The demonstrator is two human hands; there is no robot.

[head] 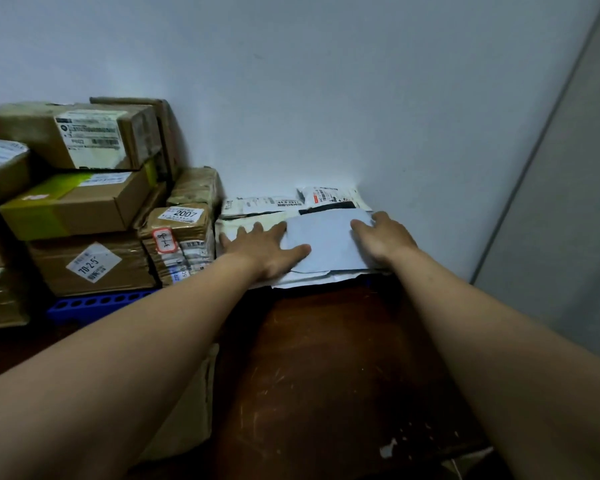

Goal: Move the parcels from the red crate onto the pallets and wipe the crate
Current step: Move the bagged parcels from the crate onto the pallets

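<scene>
Your L hand & R hand both lie flat on a pale mailer by the wall.
Far left: cardboard boxes stacked several high on a blue pallet, w/ a taped brown parcel marked 2007 just beside them. Next, your L hand: fingers straight & spread, thumb on the mailer's near-left part, gripping nothing. The mailer tops a low pile of white poly bags against the wall. Your R hand rests on the mailer's right edge, fingers loosely laid on top, not clenched. Btwn your forearms, lower down, a scuffed dark-brown surface. Far right: a grey panel.
</scene>
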